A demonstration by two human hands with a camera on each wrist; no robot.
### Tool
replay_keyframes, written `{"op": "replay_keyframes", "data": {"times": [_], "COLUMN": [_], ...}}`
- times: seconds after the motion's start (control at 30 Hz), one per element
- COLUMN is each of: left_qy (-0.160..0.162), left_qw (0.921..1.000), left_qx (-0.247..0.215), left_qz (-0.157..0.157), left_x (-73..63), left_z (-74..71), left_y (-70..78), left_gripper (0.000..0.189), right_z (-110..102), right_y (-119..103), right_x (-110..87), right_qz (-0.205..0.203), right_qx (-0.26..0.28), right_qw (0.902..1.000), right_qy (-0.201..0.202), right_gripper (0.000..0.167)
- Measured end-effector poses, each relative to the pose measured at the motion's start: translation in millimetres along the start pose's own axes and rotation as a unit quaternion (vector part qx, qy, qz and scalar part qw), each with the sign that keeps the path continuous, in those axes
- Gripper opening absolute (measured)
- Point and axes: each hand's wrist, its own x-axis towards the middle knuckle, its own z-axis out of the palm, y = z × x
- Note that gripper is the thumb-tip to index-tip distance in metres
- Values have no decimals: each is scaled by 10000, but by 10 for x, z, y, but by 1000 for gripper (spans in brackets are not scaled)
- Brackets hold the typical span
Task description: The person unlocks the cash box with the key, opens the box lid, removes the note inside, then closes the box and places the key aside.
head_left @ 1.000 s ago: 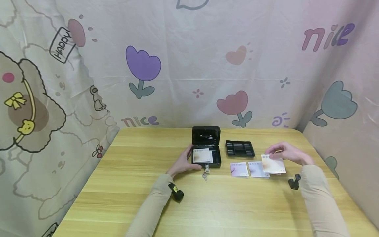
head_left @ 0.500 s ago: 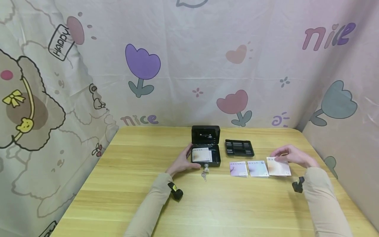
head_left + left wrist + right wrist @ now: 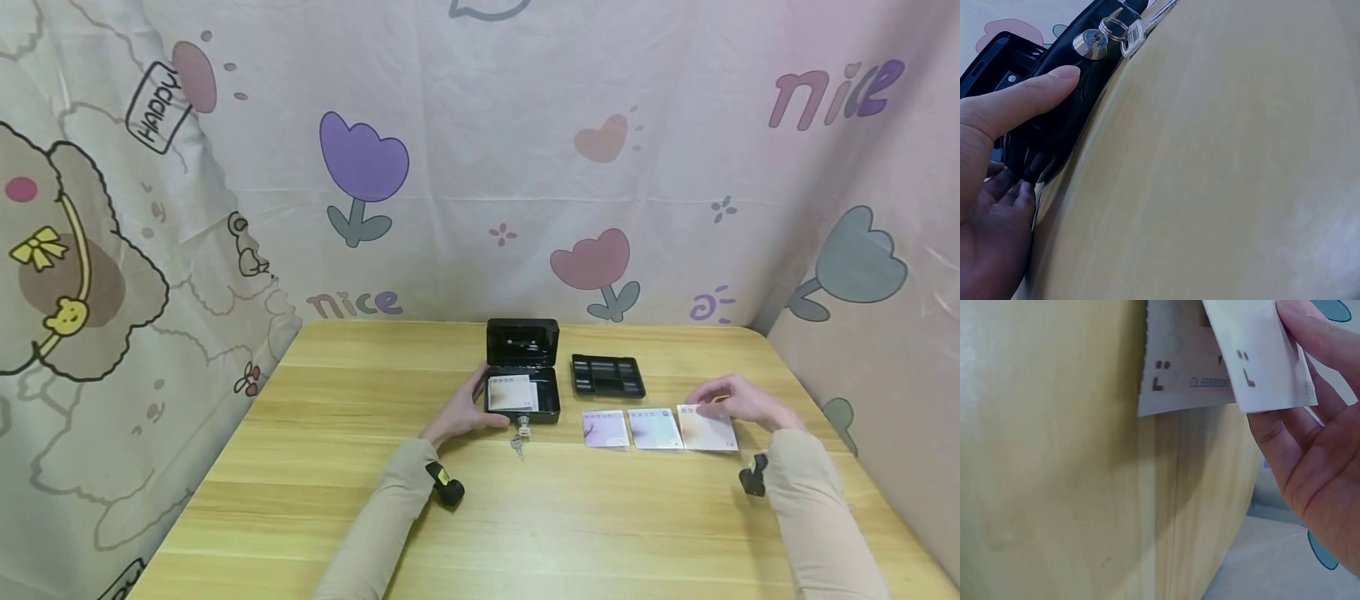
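A black cash box [image 3: 552, 416] stands with its lid raised, a folded banknote [image 3: 512, 392] lying inside at the left. My left hand [image 3: 459, 412] grips its front left corner, thumb on the front beside the lock [image 3: 1091, 44] and fingers at the side. Keys [image 3: 517, 446] hang from that lock onto the table. On the right, my right hand [image 3: 747, 406] pinches a folded, orange-toned banknote [image 3: 708, 430] by its upper edge. In the right wrist view its two layers spread apart. A purplish folded note [image 3: 606, 430] and a bluish one [image 3: 656, 430] lie in a row to its left.
A black compartment tray [image 3: 628, 392] sits on the wooden table [image 3: 577, 517], just right of the cash box. Behind the table hangs a printed cloth [image 3: 480, 150], which also runs along both sides.
My right hand has moved the orange-toned note right and down, off the bluish note, to the end of the row. My left hand has stayed on the cash box.
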Motion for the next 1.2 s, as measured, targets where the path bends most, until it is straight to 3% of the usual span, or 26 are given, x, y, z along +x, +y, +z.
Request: {"op": "replay_keyframes", "data": {"times": [0.17, 1.2], "left_qy": [9, 44], "left_qw": [10000, 9999], "left_qx": [-16, -108], "left_qz": [19, 63], "left_x": [3, -5], "left_z": [4, 7], "left_y": [-6, -18], "left_gripper": [120, 121], "right_z": [32, 77], "right_y": [32, 46], "right_x": [26, 17], "right_qz": [-158, -238], "right_qx": [-4, -210], "right_qw": [9998, 9987], "right_qy": [123, 394], "right_gripper": [30, 29]}}
